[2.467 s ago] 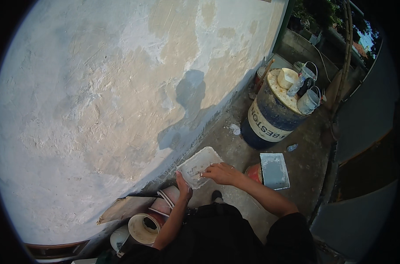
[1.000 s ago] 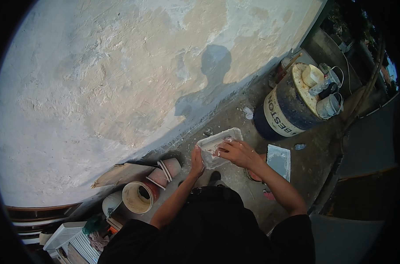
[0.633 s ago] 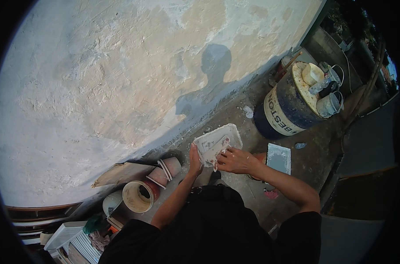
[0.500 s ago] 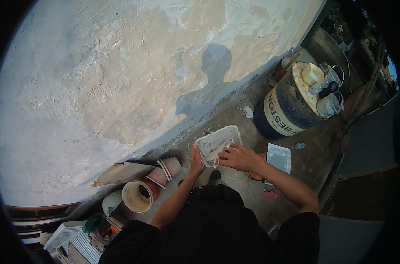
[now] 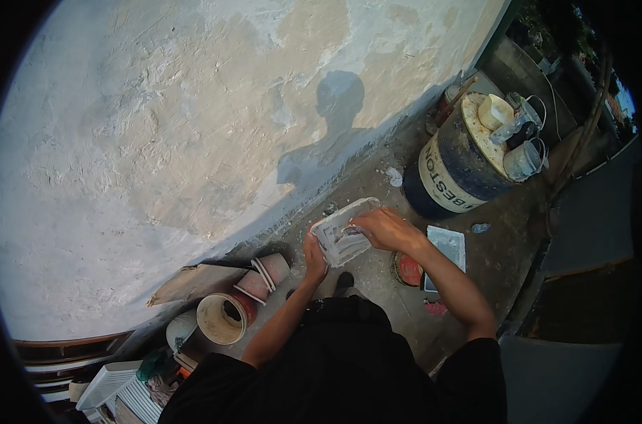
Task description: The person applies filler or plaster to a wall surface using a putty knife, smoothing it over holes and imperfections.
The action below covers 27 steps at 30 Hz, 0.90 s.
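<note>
- Since half a second ago, the right hand (image 5: 386,230) has moved from the near right side of the white tray (image 5: 328,230) toward its far right corner; more of the red bucket (image 5: 409,271) shows beside the forearm.
- White tray: held off the floor, in front of the waist, tilted, with pale smears inside.
- Left hand (image 5: 314,258): closed on the tray's left end, thumb up along the rim; its other fingers are mostly hidden.
- Right hand: fingers curled down over the tray's right side, fingertips inside it. I cannot tell how far open this grip is, or whether it pinches some small tool or only touches the smears.
- Right forearm: crosses in front of the red bucket and a grey panel (image 5: 446,245) with white-crusted edges, hiding part of both.
- Near left: a pale-mouthed bucket (image 5: 211,319) lies beside stacked pink buckets (image 5: 263,278); clutter nearer still is cut off by the sleeve and the lens's dark rim.
- Far right: a blue drum (image 5: 423,191) bears large dark lettering on its pale band, partly turned out of sight.
</note>
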Available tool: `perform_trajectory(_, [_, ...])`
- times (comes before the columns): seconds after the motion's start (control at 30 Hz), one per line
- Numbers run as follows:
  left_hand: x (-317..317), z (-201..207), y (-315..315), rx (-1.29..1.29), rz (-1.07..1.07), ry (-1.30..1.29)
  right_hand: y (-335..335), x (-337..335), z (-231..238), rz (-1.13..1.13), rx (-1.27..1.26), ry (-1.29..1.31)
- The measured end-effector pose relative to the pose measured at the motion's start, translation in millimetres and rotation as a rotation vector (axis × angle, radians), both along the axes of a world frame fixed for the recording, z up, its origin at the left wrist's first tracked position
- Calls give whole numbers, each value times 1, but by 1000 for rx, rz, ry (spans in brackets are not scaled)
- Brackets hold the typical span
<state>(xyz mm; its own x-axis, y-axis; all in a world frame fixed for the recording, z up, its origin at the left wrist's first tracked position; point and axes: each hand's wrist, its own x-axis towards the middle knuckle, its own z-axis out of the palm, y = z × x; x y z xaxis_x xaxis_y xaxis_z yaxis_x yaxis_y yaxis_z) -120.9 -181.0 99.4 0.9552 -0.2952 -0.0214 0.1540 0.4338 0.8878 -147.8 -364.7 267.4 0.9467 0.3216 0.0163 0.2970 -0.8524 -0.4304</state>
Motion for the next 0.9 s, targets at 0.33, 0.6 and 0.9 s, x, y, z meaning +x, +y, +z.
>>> perform_trajectory(0.33, [-6, -5, 1, 80, -12, -63, 11, 22, -15, 156, 39, 21])
perform_trajectory(0.6, [-6, -19, 0, 33, 61, 78, 9, 39, -16, 271, 23, 245])
perform_trajectory(0.9, [-14, -10, -12, 43, 83, 167, -1, 49, -28, 300, 60, 426])
